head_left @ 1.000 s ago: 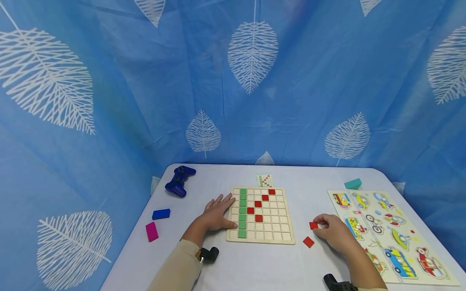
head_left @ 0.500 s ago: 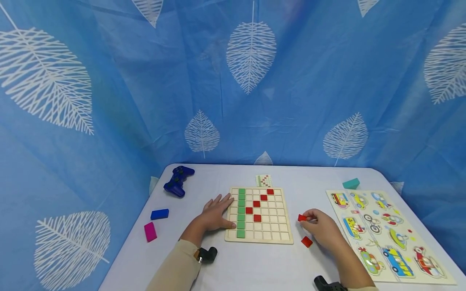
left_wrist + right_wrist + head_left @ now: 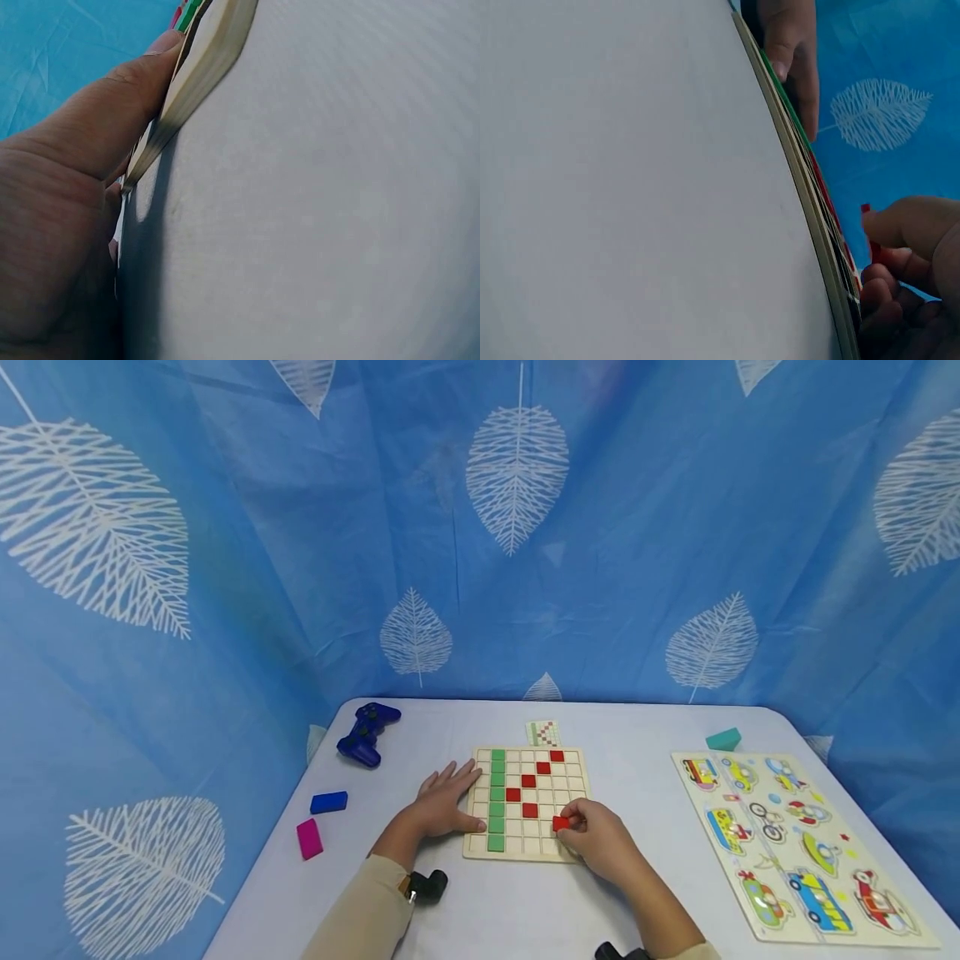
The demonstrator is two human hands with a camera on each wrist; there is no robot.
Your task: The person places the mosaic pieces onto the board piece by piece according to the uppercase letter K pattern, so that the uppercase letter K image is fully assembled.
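My right hand [image 3: 598, 842] pinches a red square tile [image 3: 560, 823] between thumb and fingertips, over the lower right part of a wooden grid board [image 3: 536, 847]. In the right wrist view the tile [image 3: 865, 208] is seen edge-on, raised above the board. Green tiles [image 3: 497, 794] fill one column near the board's left side, and several red tiles [image 3: 528, 781] sit mostly in a diagonal. My left hand [image 3: 441, 808] rests at the board's left edge, fingers spread and thumb on its lower corner. The left wrist view shows that thumb [image 3: 120, 105] against the board's edge.
A small pattern card [image 3: 543, 732] lies behind the board. On the left are a blue game controller [image 3: 367, 735], a blue block [image 3: 329, 802] and a pink block [image 3: 310, 839]. A vehicle puzzle board [image 3: 795, 852] and a teal block [image 3: 723, 739] lie on the right.
My right hand has picked up a red tile from the table and carried it left over the board. Another loose red tile seen earlier is now out of sight. My left hand stays put.
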